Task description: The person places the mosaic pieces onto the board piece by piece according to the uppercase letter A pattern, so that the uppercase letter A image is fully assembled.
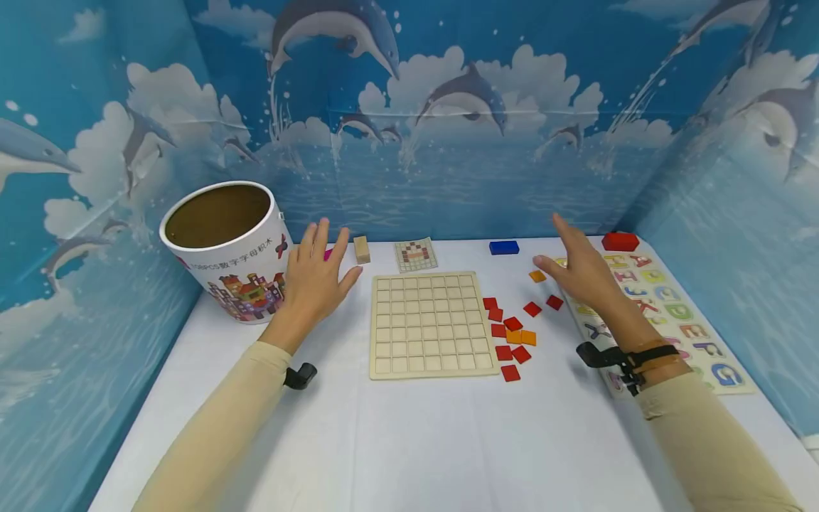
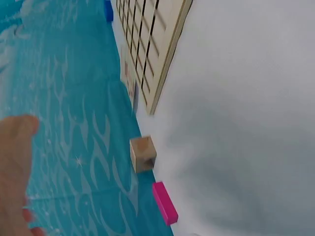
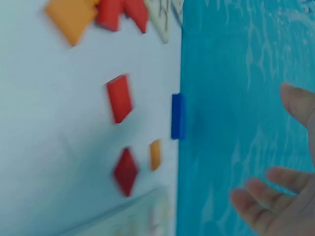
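Note:
My left hand (image 1: 313, 276) is raised beside the white bucket (image 1: 246, 267), fingers spread and holding nothing. Partly behind its fingers shows a magenta block (image 2: 165, 202), with a wooden block (image 1: 361, 249) to the right. On the other side my right hand (image 1: 584, 274), also without anything in it, hovers over the upper left edge of the alphabet board (image 1: 678, 313). Between the hands lies a wooden grid board (image 1: 435, 326) with bare cells. Several red tiles (image 1: 510, 372) and a few orange tiles (image 1: 528, 338) are scattered along its right side.
A small card with a pixel pattern (image 1: 416, 254) lies behind the grid board. Farther right along the back are a blue block (image 1: 504, 247) and a red block (image 1: 620, 242). Dolphin-printed cloth (image 1: 397, 185) walls the white table (image 1: 416, 448) at the back and sides.

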A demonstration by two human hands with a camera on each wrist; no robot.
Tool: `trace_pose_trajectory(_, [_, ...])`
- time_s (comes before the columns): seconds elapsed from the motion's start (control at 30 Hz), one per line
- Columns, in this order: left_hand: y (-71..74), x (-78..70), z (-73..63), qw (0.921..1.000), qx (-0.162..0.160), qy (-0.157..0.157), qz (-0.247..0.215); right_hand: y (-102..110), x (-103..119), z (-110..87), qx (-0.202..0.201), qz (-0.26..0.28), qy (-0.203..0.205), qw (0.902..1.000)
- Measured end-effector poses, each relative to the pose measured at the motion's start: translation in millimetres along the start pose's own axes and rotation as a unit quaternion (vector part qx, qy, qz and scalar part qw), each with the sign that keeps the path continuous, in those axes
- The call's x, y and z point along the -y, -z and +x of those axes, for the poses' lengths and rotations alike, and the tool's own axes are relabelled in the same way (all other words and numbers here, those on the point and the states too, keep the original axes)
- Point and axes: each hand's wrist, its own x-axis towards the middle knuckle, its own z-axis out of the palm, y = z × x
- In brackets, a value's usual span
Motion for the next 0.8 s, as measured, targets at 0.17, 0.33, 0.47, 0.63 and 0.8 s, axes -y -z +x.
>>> trace_pose_trajectory(0.17, [0.9,-7.3,-35.8,0.9849,0.130,0.016,-0.113,-8.3,-25.8,-14.3,0.057,0.053,-0.074,0.9942])
trace_pose_trajectory(0.33, [-12.7,-17.8,-70.0,0.9517,0.234,0.030,-0.196,-21.7,-40.8,-21.9,0.128,0.041,-0.107,0.9852])
trace_pose_trajectory(0.47, [-18.9,-28.4,-82.8,0.9389,0.264,0.022,-0.220,-31.0,-43.9,-22.8,0.139,0.017,-0.096,0.9855])
trace_pose_trajectory(0.63, [-21.4,-37.9,-85.4,0.9349,0.275,0.010,-0.224,-39.1,-45.0,-19.3,0.148,-0.003,-0.075,0.9862])
trace_pose_trajectory(0.8, [-24.4,-40.8,-84.7,0.9326,0.282,0.005,-0.225,-43.3,-46.8,-16.3,0.148,0.000,-0.077,0.9860])
